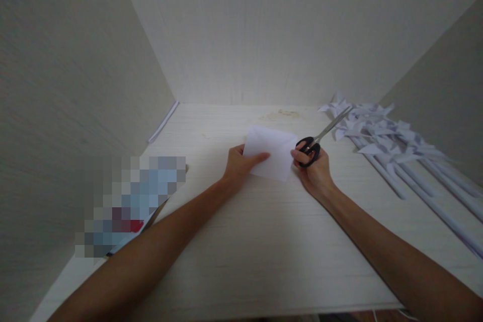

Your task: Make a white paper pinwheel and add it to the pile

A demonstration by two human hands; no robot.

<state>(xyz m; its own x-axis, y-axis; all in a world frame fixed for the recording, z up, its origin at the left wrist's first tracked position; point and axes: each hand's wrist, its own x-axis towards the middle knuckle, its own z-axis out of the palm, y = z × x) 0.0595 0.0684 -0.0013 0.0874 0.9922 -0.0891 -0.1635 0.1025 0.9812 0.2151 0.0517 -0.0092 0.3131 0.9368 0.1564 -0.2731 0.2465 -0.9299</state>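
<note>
Your left hand (240, 163) grips the white paper (268, 143) by its left side, over the table (234, 246), while your right hand (319, 173), just beside the sheet's right edge, grasps scissors (325, 131) whose long axis slants away toward the paper pinwheels (388, 151).

The sheet (272, 143) and the pinwheels (385, 150) at three o'clock are matt paper, the scissors (321, 136) metal with plastic handles (317, 150), the bench (241, 256) matt and wood-grained.
</note>
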